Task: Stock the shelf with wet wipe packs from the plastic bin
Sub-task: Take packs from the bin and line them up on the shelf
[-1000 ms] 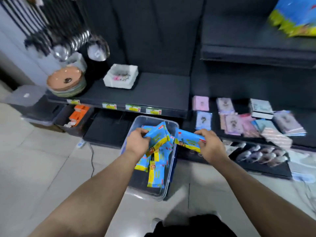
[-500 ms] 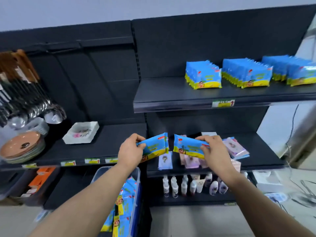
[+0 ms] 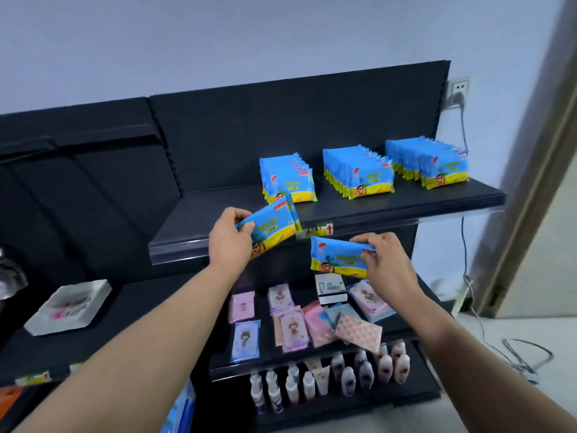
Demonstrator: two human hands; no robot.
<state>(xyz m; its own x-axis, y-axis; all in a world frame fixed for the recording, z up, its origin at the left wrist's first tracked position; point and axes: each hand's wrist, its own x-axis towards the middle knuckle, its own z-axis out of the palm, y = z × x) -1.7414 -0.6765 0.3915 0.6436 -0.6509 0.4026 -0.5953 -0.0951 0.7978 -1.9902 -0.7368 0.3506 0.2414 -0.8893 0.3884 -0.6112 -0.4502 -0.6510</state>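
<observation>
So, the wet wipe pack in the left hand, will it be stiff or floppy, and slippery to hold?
The wet wipe pack probably gives a little: it is a soft film pouch, yet it keeps its shape held by one end in the left hand. The glossy wrapper may be slippery. It looks light, as the fingers alone hold it.

Bare top shelf [image 3: 218,210] left of the three pack rows [image 3: 288,179].

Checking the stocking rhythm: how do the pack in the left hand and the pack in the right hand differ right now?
The left pack is raised to the top shelf's front edge, just below the leftmost row; the right pack sits lower, below that shelf. The left pack tilts up to the right; the right pack lies nearly level. The left hand grips its pack's left end, the right hand its pack's right end. Both are blue and yellow.
</observation>
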